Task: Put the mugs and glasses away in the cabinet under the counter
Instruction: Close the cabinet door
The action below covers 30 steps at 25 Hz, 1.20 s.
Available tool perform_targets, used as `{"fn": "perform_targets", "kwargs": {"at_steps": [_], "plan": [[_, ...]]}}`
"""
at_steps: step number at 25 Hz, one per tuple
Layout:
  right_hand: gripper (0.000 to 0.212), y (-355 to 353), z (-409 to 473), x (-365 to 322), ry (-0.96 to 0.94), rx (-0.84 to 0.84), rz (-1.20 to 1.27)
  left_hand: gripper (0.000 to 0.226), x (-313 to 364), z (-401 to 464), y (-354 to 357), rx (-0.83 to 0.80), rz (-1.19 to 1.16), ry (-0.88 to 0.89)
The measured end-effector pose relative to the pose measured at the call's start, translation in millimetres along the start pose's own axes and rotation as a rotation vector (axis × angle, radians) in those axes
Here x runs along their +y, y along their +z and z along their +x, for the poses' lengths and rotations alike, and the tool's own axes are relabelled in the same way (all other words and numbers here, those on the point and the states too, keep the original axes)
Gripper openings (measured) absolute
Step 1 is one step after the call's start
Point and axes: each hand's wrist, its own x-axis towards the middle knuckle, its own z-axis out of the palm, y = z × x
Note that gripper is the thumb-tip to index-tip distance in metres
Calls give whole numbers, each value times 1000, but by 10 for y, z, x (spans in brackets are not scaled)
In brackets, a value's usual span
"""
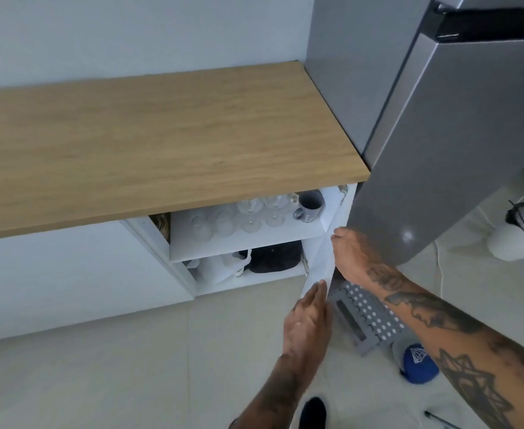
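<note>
The white cabinet (180, 267) under the wooden counter (149, 140) stands open. On its upper shelf are several clear glasses (223, 222), wine glasses (251, 212) and a grey mug (310, 204) at the right. The white cabinet door (319, 267) swings out to the right, seen edge-on. My right hand (352, 258) grips the door's outer edge near its top. My left hand (308, 320) rests flat with fingers together against the door's lower edge, holding nothing.
A white bag (223, 266) and a dark item (274, 257) lie on the lower shelf. A grey fridge (440, 134) stands right of the counter. On the floor are a perforated grey stool (365, 317), a blue ball-like object (417, 365) and a white bin (514, 243).
</note>
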Motion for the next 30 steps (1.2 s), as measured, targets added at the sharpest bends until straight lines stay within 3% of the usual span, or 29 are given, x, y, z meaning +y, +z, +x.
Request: {"fn": "perform_targets", "kwargs": {"at_steps": [10, 15, 22, 30], "plan": [[21, 18, 148, -923, -4, -78, -19, 77, -1255, -406, -911, 147, 372, 45], [20, -36, 346, -1023, 3, -49, 56, 82, -1205, -180, -1051, 109, 548, -133], [36, -75, 556, -1106, -58, -45, 101, 70, -1248, 311, -969, 122, 630, -321], [63, -15, 838, -1090, -199, -122, -68, 68, -1359, 845, -1159, 238, 477, -431]]}}
